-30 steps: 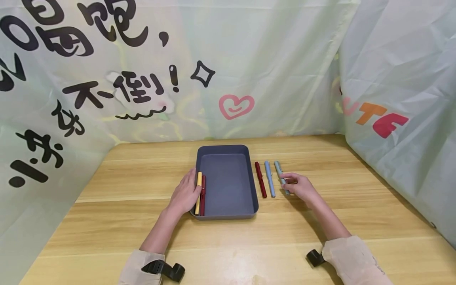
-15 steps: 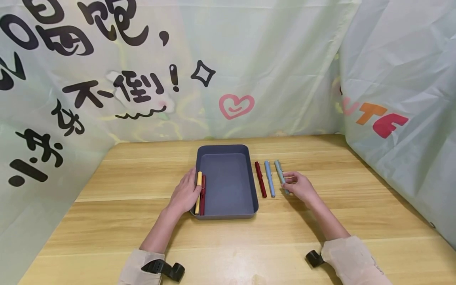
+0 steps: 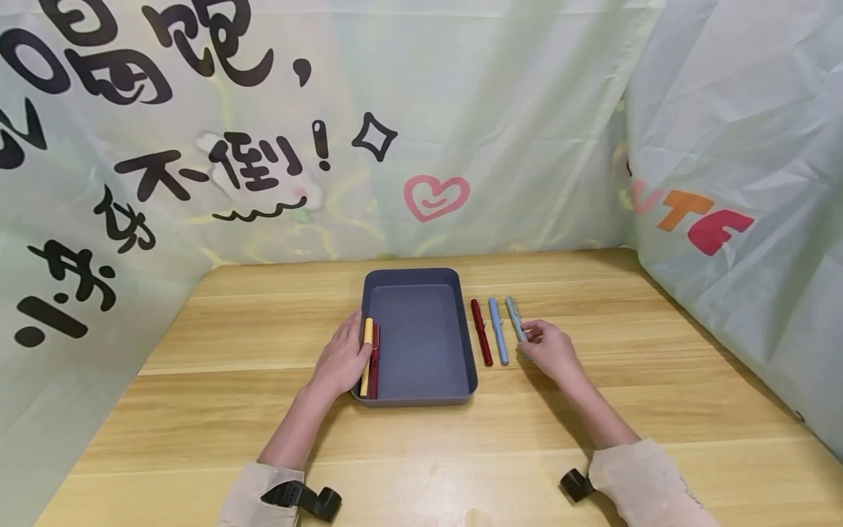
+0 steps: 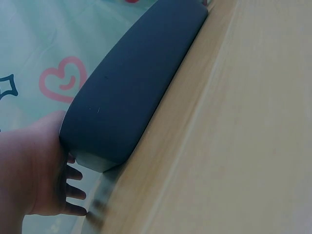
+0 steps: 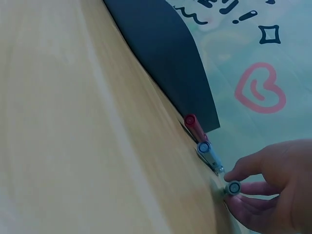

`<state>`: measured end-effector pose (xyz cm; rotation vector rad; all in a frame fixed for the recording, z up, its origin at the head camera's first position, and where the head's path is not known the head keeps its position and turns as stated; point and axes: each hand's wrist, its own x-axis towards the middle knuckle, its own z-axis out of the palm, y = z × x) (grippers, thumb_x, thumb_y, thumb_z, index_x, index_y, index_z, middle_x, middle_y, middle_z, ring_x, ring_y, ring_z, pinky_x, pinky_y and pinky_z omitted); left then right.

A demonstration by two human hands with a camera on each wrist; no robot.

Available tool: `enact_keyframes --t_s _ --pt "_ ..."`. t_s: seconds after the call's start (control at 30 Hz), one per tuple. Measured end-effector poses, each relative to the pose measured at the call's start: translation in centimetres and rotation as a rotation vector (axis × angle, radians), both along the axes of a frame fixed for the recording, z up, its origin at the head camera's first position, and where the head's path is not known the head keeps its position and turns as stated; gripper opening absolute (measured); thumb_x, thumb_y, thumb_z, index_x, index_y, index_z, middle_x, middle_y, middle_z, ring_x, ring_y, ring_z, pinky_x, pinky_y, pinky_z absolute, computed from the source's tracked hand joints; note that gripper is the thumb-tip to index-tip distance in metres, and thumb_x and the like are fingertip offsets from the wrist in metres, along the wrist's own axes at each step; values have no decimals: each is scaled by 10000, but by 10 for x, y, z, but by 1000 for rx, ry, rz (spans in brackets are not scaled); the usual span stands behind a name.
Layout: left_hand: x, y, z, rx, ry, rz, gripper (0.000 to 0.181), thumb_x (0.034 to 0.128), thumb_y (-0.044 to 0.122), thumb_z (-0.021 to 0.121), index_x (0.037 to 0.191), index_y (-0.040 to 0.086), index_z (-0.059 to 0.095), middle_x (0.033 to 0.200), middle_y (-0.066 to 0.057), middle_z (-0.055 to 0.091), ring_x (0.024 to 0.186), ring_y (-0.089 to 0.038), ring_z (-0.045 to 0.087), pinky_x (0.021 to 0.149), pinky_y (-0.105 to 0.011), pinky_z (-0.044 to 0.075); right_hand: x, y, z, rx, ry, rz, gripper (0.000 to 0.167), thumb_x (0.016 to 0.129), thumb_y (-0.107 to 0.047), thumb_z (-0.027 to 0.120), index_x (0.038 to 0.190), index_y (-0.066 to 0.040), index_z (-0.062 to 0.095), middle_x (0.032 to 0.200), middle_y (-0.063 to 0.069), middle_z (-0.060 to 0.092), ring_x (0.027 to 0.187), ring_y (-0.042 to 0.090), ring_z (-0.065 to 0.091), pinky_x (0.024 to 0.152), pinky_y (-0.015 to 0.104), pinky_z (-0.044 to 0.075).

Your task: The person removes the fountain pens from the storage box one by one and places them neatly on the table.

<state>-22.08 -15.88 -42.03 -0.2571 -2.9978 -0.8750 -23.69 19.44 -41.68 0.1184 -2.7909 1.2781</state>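
Observation:
In the head view, my left hand (image 3: 341, 360) holds the left wall of a dark grey-blue tray (image 3: 421, 329), thumb over the rim and fingers outside. Within the tray, along that wall, lie a yellow pen (image 3: 365, 379) and a dark red pen (image 3: 375, 369). My right hand (image 3: 555, 353) pinches the near part of a grey-green pen (image 3: 514, 313), which lies right of the tray. The right wrist view has this pen's end (image 5: 234, 187) between thumb and fingers; whether it is off the table is unclear.
Between the tray and my right hand lie another dark red pen (image 3: 481, 333) and a light blue pen (image 3: 498, 333), side by side. All stand on a wooden table (image 3: 428, 454). A printed cloth (image 3: 514, 146) closes off the back and sides.
My right hand has shifted slightly left and its fingers have closed in on the grey-green pen, which moved barely, if at all. The left hand and tray stay put.

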Motion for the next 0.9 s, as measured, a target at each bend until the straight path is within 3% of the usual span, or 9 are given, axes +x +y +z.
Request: enact_keyframes --t_s 0.2,0.37,0.9 --pt "0 0 0 10 -10 2 622 967 242 359 1465 1 75 1497 -185 123 1349 -341 130 1060 -487 160 3 -6 -4 69 75 -37 337 772 22 627 1093 115 578 894 193 610 790 288 580 676 395 484" --pt "0 0 0 -1 -9 -2 622 968 239 355 1464 -6 70 1496 -192 122 1347 -350 132 1065 -477 150 4 -9 -9 67 111 -73 330 767 26 621 1083 118 592 908 194 585 803 292 575 673 381 479" --pt "0 0 0 -9 6 -5 620 963 238 353 1459 -18 83 1492 -199 129 1343 -361 139 1069 -465 141 10 -14 -15 35 142 -116 351 826 19 584 1161 119 553 942 194 530 822 284 558 656 349 483"
